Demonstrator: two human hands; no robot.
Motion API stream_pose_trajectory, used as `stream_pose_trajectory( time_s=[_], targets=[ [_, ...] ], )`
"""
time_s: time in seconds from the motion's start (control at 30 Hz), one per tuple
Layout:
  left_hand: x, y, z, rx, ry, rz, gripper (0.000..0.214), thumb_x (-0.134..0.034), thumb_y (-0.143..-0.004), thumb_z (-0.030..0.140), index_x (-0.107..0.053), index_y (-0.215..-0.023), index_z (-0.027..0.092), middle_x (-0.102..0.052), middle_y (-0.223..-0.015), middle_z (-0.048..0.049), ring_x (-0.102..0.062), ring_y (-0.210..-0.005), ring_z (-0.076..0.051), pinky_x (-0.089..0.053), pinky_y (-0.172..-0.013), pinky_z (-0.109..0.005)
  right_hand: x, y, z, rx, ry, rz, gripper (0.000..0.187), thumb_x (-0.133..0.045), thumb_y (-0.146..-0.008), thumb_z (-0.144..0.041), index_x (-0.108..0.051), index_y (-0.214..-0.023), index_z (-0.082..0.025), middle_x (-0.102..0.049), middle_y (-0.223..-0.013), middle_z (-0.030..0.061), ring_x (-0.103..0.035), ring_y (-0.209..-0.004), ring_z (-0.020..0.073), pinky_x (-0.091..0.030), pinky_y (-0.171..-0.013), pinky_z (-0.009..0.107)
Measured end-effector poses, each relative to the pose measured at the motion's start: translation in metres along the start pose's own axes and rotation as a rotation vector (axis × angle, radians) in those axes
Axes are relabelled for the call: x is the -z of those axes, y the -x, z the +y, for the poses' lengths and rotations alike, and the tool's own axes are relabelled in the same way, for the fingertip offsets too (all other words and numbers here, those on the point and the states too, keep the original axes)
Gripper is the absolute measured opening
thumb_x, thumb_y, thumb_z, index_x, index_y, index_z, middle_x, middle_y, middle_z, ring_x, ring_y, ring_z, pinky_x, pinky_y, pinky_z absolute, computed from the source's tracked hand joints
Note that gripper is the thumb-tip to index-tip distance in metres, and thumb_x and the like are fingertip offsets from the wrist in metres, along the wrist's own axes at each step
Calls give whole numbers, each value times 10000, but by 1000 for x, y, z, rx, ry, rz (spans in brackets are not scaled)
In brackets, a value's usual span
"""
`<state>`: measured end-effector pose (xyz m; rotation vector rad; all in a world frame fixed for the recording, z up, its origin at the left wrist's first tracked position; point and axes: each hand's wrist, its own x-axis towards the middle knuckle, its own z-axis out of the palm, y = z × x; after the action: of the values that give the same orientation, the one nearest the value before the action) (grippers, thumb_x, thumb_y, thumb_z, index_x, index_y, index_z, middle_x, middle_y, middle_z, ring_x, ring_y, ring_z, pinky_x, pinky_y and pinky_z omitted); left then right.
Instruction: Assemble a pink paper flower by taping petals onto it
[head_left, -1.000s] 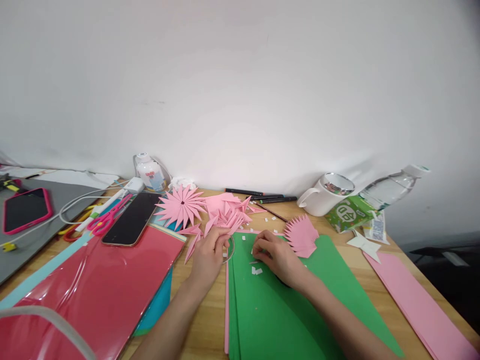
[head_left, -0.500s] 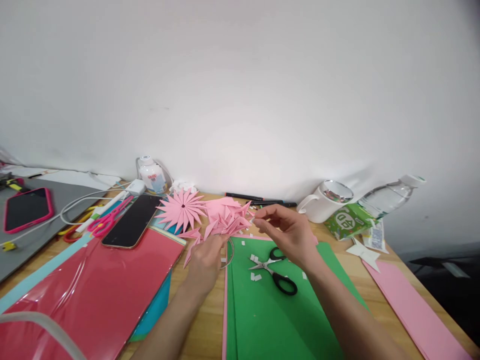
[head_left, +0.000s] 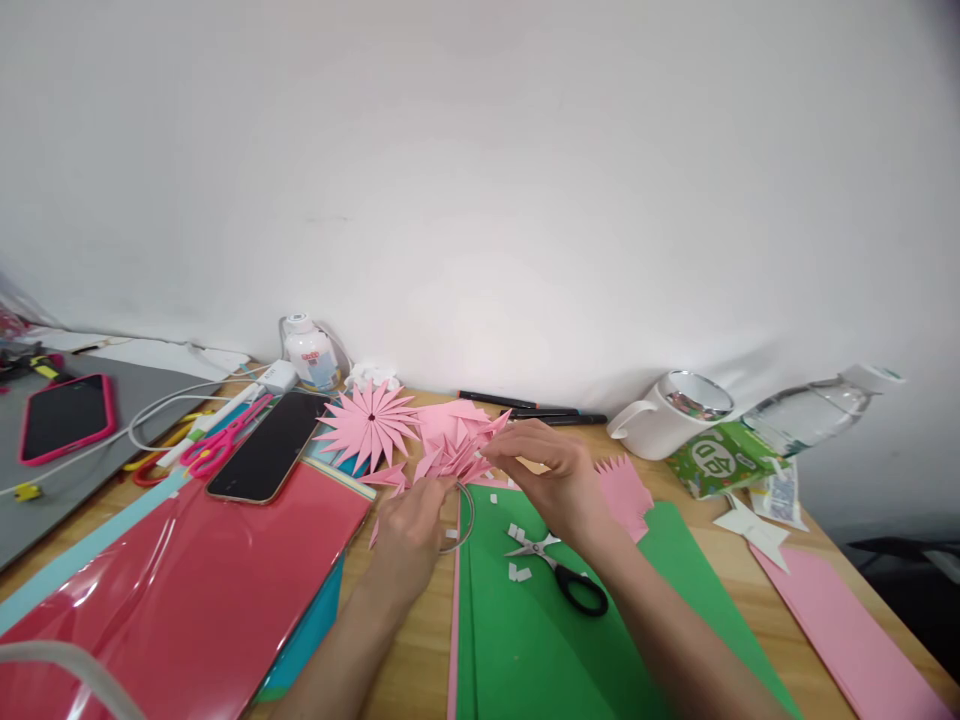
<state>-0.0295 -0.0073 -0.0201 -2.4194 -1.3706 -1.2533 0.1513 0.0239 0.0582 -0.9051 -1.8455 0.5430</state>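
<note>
My left hand (head_left: 409, 530) is closed on the lower edge of a cluster of pointed pink paper petals (head_left: 454, 452) fixed to a thin wire ring (head_left: 469, 520). My right hand (head_left: 551, 478) pinches its fingers together at the top of the same cluster, at the petals' tips. A finished pink paper flower (head_left: 369, 423) lies just to the left. Small black-handled scissors (head_left: 562, 572) and several white paper scraps (head_left: 519, 572) rest on green paper sheets (head_left: 525, 650) below my right hand.
A red plastic-wrapped sheet pack (head_left: 187, 580) lies at the left with a black phone (head_left: 268, 447) and pink scissors (head_left: 217, 447) behind it. A white mug (head_left: 664, 428), green packet (head_left: 712, 458) and lying water bottle (head_left: 817, 410) stand at the right. Pink paper strips (head_left: 847, 630) edge the table's right side.
My right hand left the green sheet, uncovering the scissors, rose, then came down onto the pink petal cluster. My left hand stayed on the cluster.
</note>
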Motion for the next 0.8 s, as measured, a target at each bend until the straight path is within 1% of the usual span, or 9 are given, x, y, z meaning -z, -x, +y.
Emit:
stream_pose_trajectory(
  time_s=[0.17, 0.23, 0.33, 0.4, 0.5, 0.67, 0.8],
  targets=[
    [1, -1, 3, 11, 34, -24, 291, -353, -837, 1, -538, -993, 162, -650, -749, -25, -634, -683, -140, -436, -597, -239, 6, 1, 6, 107, 150, -17, 138, -622, -812, -136, -703, -762, -236, -700, -742, 23, -617, -709, 178, -496, -624, 312],
    [2, -2, 4, 20, 35, -27, 274, -351, -850, 10, -545, -974, 159, -650, -736, -26, -628, -658, -136, -437, -593, -235, 9, 1, 8, 117, 195, -12, 130, -619, -814, -135, -695, -771, -232, -695, -754, 28, -616, -721, 182, -500, -631, 311],
    [2, -3, 6, 18, 37, -22, 265, -351, -854, 13, -560, -935, 155, -647, -715, -28, -622, -630, -129, -436, -580, -225, 11, 3, 9, 92, 241, 1, 127, -613, -812, -133, -687, -812, -236, -687, -800, 38, -617, -784, 198, -511, -674, 322],
    [2, -3, 5, 20, 34, -13, 266, -350, -851, 10, -566, -912, 154, -646, -703, -29, -622, -621, -127, -438, -577, -222, 11, 4, 11, 83, 258, 11, 143, -594, -816, -126, -681, -836, -238, -682, -826, 44, -618, -812, 202, -516, -689, 326],
    [1, -2, 4, 25, 31, -10, 264, -352, -848, 12, -564, -906, 157, -644, -692, -23, -619, -612, -125, -438, -566, -220, 9, 5, 13, 90, 271, 20, 140, -571, -826, -126, -670, -817, -226, -681, -812, 41, -620, -781, 190, -517, -665, 315],
    [0, -2, 4, 6, 45, 6, 261, -344, -860, 17, -552, -928, 159, -645, -709, -19, -619, -627, -120, -440, -566, -218, 9, 5, 10, 125, 270, 17, 91, -608, -803, -117, -636, -804, -203, -682, -786, 36, -611, -769, 186, -504, -674, 313],
    [1, -3, 6, 9, 52, -4, 248, -345, -879, 47, -566, -893, 160, -637, -691, -17, -608, -602, -122, -436, -555, -222, 8, 5, 6, 125, 264, -13, 97, -613, -806, -120, -631, -775, -210, -676, -768, 30, -600, -754, 180, -485, -662, 304]
  ],
)
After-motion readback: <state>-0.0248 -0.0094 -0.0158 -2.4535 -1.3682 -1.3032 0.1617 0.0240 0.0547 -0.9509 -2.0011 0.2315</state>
